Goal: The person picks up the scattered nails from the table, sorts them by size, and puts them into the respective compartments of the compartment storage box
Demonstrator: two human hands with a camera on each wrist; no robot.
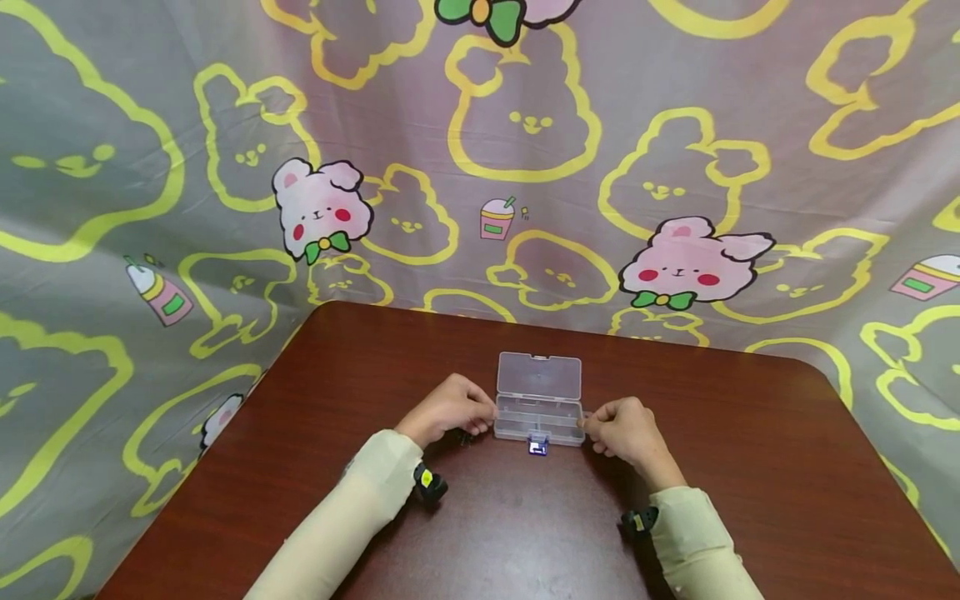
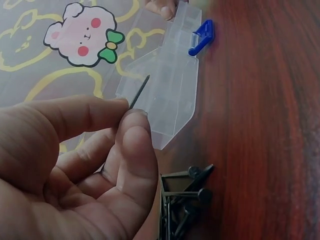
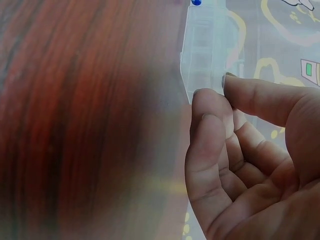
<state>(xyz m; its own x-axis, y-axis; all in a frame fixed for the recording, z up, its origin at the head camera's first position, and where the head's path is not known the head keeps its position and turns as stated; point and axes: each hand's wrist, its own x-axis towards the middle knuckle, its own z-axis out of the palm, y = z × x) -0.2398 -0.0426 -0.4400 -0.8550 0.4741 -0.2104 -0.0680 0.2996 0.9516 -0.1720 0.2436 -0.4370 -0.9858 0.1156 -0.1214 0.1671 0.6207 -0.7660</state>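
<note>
A clear plastic box point(image 1: 517, 432) with inner dividers stands on the table, its lid point(image 1: 538, 377) raised at the back and a blue latch point(image 1: 537, 445) hanging at the front. My left hand point(image 1: 452, 408) is at the box's left end. Between thumb and forefinger it pinches a thin dark nail point(image 2: 139, 92), point up and tilted towards the box in the left wrist view. Below that hand lie several dark nails point(image 2: 187, 192) in a small heap. At the opposite end, my right hand point(image 1: 626, 431) holds the box's edge between thumb and curled fingers; their contact is partly hidden.
The brown wooden table point(image 1: 480, 533) reaches back to a grey curtain point(image 1: 420, 125) with yellow bunny outlines, which also hangs at the left and right sides. Dark wrist cameras sit on both forearms, over pale sleeves point(image 1: 337, 517).
</note>
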